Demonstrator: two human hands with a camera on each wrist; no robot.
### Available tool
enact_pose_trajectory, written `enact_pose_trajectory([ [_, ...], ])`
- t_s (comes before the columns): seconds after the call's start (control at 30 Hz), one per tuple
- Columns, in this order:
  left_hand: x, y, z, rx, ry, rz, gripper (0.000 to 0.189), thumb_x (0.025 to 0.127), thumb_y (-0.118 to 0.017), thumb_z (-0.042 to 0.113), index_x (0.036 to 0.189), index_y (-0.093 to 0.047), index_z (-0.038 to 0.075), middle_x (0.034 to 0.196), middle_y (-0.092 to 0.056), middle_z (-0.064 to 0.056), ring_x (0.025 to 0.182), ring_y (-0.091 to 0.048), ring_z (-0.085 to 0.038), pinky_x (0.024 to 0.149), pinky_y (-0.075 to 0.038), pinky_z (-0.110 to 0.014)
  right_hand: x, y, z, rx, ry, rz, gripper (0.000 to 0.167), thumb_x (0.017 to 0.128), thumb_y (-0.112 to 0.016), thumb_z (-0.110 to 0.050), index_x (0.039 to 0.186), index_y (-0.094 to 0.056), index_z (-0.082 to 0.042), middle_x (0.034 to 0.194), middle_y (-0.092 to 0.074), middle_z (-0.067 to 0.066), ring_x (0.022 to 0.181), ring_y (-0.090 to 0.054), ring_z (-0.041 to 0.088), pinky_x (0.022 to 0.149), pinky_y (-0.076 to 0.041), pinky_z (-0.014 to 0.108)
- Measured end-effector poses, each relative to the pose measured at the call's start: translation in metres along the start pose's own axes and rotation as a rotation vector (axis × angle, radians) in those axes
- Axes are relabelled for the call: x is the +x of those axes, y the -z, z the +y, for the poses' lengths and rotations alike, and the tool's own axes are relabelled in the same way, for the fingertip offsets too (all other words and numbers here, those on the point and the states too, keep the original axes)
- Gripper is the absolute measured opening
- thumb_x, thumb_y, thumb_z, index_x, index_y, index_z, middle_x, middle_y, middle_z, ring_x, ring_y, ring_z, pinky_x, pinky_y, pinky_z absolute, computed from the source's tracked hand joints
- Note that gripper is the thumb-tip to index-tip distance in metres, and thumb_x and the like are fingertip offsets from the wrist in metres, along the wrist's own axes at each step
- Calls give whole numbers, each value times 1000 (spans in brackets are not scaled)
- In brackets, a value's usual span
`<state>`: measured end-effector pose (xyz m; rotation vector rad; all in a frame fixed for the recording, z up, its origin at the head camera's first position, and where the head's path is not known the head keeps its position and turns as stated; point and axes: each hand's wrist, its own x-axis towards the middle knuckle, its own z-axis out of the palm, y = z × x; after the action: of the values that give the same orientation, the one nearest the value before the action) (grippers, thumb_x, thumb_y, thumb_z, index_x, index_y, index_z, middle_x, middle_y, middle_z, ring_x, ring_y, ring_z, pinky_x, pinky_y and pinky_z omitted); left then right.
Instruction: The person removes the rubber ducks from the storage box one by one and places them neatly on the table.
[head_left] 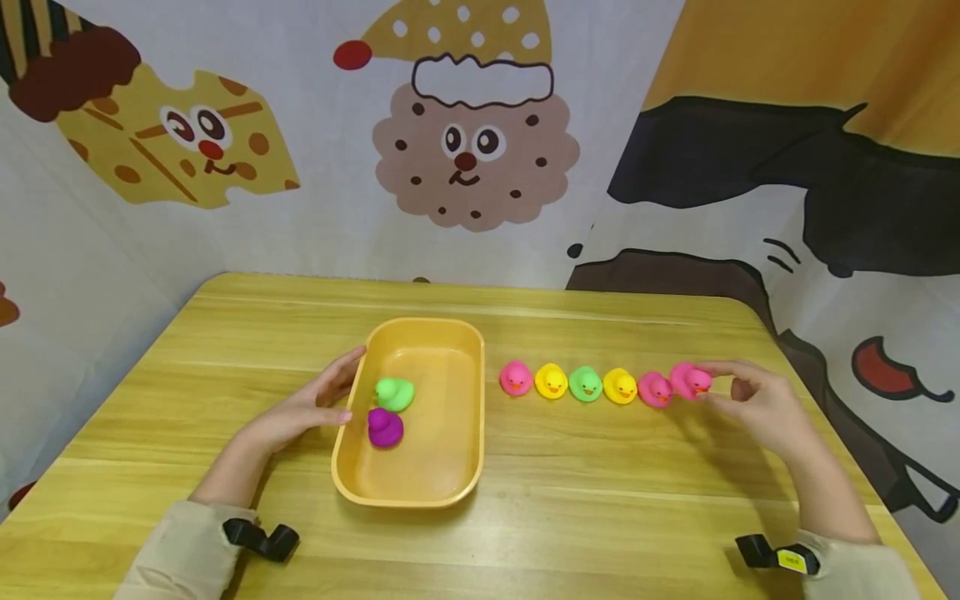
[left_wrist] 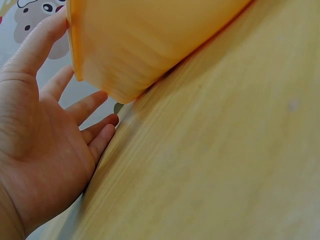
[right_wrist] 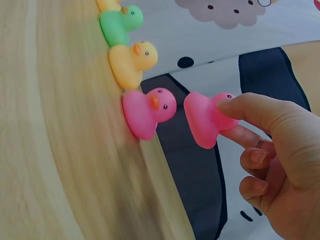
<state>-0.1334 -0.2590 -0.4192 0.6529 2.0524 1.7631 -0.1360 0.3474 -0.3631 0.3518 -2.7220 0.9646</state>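
Note:
In the head view my right hand (head_left: 765, 408) pinches a pink rubber duck (head_left: 690, 381) between thumb and fingers at the right end of a row of ducks. The right wrist view has this held duck (right_wrist: 202, 117) raised off the table, beside another pink duck (right_wrist: 145, 112) standing on it. My left hand (head_left: 311, 404) rests at the left side of a yellow-orange tray (head_left: 408, 496), thumb at the rim and fingers loosely extended along the outside. Inside the tray lie a green duck (head_left: 395, 393) and a purple duck (head_left: 386, 428).
Leftward from the held duck, the row has a pink duck (head_left: 656, 389), a yellow duck (head_left: 620, 387), a green duck (head_left: 586, 384), another yellow duck (head_left: 551, 381) and a pink duck (head_left: 517, 378) closest to the tray. A cartoon-printed cloth (head_left: 315, 242) hangs behind the wooden table (head_left: 600, 500).

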Motion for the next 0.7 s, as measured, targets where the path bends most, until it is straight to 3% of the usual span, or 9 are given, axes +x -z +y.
enact_pose_trajectory([
  [0.13,0,0,0,-2,3,2,84,90,-64,11,155,-12,25,155,-18,-19,138,-19,-38,103,-25,-50,-1,1,7,13,-9,3,33,81,-76,-5,112,-67,-2,64,-42,3,54,-38,14,41,-28,29],
  [0.37,0,0,1,-1,6,0,83,91,-63,11,155,-12,25,155,-18,-19,138,-19,-38,103,-25,-48,-2,2,17,5,-22,-5,32,81,-75,-5,112,-67,0,63,-42,2,54,-37,13,40,-28,29],
  [0.7,1,0,2,0,15,6,85,90,-65,13,155,-12,24,155,-17,-19,138,-18,-39,103,-20,-57,-4,0,25,-11,-130,-58,37,83,-75,-12,117,-64,-1,62,-42,3,55,-37,13,41,-29,29],
])
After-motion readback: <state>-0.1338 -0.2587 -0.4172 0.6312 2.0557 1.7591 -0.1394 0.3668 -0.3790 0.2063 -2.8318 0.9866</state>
